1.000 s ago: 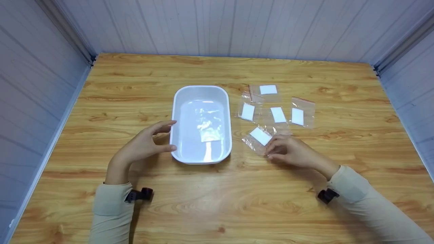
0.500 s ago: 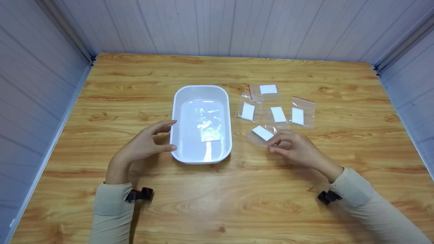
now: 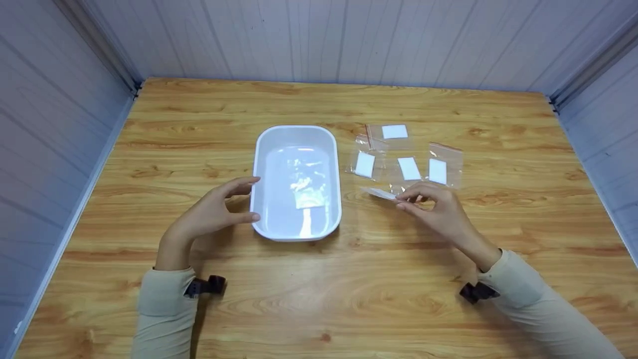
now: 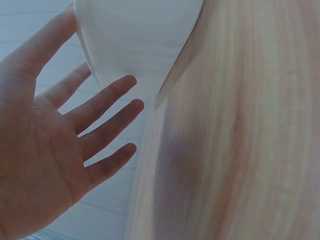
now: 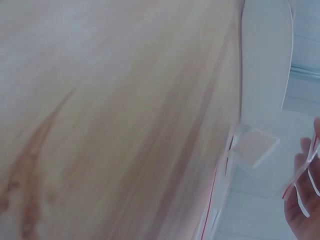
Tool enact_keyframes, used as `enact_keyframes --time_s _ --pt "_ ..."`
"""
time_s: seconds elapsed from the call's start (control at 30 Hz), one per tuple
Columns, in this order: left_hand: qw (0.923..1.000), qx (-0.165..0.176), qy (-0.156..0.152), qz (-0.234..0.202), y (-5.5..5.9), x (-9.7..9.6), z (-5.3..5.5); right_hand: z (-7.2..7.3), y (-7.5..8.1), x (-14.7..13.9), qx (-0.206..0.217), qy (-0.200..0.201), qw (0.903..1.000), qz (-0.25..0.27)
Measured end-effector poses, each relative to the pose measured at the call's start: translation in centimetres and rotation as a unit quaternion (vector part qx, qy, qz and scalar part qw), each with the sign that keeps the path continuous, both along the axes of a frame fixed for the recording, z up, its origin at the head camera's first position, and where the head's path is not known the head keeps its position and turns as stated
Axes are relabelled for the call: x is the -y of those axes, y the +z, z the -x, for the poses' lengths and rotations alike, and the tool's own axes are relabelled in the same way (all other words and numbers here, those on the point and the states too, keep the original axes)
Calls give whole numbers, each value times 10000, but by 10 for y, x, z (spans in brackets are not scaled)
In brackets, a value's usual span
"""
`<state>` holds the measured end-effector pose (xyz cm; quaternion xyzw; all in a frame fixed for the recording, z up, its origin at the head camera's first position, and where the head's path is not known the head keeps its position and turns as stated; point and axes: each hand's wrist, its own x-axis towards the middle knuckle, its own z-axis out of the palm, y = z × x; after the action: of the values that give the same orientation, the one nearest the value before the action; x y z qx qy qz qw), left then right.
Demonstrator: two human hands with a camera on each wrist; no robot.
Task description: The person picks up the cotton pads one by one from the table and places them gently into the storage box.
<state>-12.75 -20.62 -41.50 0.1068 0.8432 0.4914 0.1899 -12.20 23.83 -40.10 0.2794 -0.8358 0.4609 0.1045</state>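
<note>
My left hand is at the left side of a white plastic basin. Its thumb and a finger touch the rim, and the left wrist view shows the fingers spread and fairly straight beside the basin wall. My right hand pinches the edge of a small clear zip bag with a white rectangular piece inside. That bag is tilted, seen nearly edge-on, to the right of the basin. In the right wrist view, its red zip strip lies at the fingers. Another clear bag lies inside the basin.
Several more zip bags with white pieces lie right of the basin, among them a far one and a right-hand one. Some overlap. The wooden table is bounded by pale panel walls at the back and sides.
My right hand has pinched the nearest zip bag and lifted it, tilting it from nearly flat to edge-on and moving slightly away from me. The left hand and basin stay put.
</note>
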Motion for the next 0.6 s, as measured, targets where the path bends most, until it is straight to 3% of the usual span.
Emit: enact_keyframes --time_s 0.23,0.37,0.6 --pt "10000 75 -4 -18 1 0 0 -10 24 13 -80 -307 9995 63" --pt "9999 98 -11 -56 0 0 0 -6 18 11 -77 -424 9990 125" --pt "9998 141 -6 -105 0 1 0 0 12 5 -282 -277 9987 331"
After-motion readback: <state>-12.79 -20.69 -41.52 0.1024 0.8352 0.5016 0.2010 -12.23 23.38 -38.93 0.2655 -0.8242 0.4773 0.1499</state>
